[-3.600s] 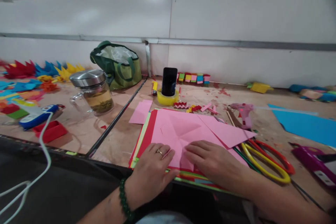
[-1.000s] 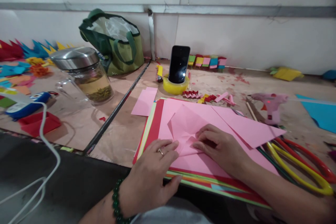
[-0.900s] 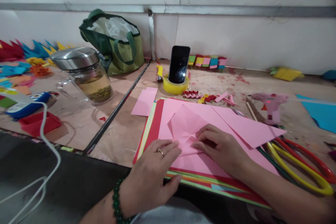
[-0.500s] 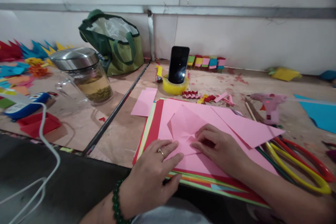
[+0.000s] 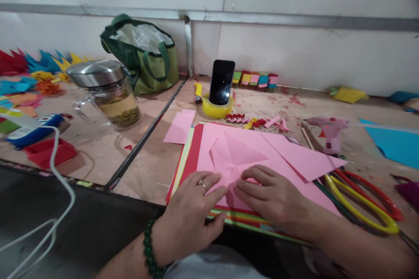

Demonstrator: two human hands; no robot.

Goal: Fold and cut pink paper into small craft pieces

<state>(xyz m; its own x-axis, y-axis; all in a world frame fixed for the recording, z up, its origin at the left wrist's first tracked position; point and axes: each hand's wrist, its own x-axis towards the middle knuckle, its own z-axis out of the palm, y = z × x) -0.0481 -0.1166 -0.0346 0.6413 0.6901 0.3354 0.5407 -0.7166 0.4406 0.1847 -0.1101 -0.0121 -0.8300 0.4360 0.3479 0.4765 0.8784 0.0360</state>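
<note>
A creased sheet of pink paper (image 5: 229, 152) with folded flaps lies on a stack of coloured sheets in front of me. My left hand (image 5: 196, 200) rests at its lower left, fingers stretched and slightly apart, the fingertips touching the paper. It wears a ring and a green bead bracelet (image 5: 149, 244). At the lower right of the sheet, the fingers of my right hand (image 5: 266, 192) are bent close together on the paper's edge; the thumb is hidden beneath them. Under the creased sheet are more pink paper and the red sheet (image 5: 193, 152) of the stack.
Scissors with yellow and red handles (image 5: 363, 209) lie right, near a pink glue gun (image 5: 329, 133). Behind the stack, a phone (image 5: 221, 82) stands in a yellow tape roll (image 5: 216, 110). To the left are a glass tea mug (image 5: 118, 107), a green bag (image 5: 160, 69) and a red paper box (image 5: 50, 153).
My right hand has let its pinching pose go and now lies lower and flatter over the paper's near right part. The near flap spreads toward me. My left hand has barely moved.
</note>
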